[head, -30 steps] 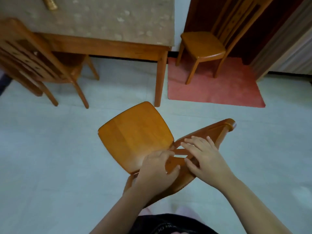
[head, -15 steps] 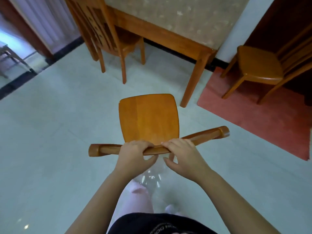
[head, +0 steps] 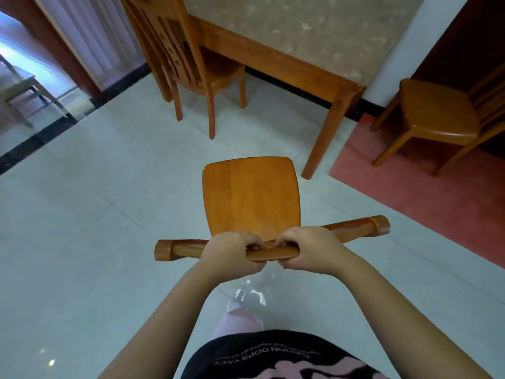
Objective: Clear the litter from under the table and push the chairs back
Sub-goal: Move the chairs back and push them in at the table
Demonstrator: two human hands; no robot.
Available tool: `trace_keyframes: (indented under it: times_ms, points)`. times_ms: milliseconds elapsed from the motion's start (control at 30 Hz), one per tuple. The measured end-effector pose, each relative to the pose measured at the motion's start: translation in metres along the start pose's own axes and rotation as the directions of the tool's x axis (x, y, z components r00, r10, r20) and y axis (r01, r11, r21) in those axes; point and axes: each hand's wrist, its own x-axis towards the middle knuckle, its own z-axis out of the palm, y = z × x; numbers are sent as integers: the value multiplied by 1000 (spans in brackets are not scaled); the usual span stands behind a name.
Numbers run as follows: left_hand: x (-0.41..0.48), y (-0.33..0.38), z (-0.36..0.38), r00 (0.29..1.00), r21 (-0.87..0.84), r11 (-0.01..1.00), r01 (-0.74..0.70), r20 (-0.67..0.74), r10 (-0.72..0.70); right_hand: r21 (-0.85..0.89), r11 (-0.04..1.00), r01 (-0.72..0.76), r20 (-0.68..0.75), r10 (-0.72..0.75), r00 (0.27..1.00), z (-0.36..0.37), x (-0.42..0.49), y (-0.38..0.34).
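while clenched side by side on near chair [head: 251, 198] top rail: left hand [head: 232, 253], right hand [head: 308, 250]. chair on floor [head: 95, 214], short of tabletop [head: 314, 31] corner. chairs counted: three; second chair [head: 175, 50] tucked in, third chair [head: 437, 113] on red mat [head: 437, 203].

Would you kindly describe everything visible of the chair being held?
The held chair is glossy orange-brown wood, seen from above. Its flat, round-cornered seat points toward the table, short of its corner leg. The curved top rail runs crosswise, rounded ends showing. The left hand and right hand grip the rail's middle, side by side. Its legs are hidden beneath the seat.
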Motion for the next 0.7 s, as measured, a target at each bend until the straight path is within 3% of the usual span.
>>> trace_keyframes:
  times_ms: [200,367,700]
  points:
    - [9,-4,-5,992,59,993,-102,83,97,19,999,-36,-16,37,999,0,3,1]
    - [9,-2,-7,986,0,995,-101,135,100,10,999,-54,-9,54,999,0,3,2]
    - [8,1,-5,993,0,999,-52,105,51,-46,995,-89,33,91,995,3,6,0]
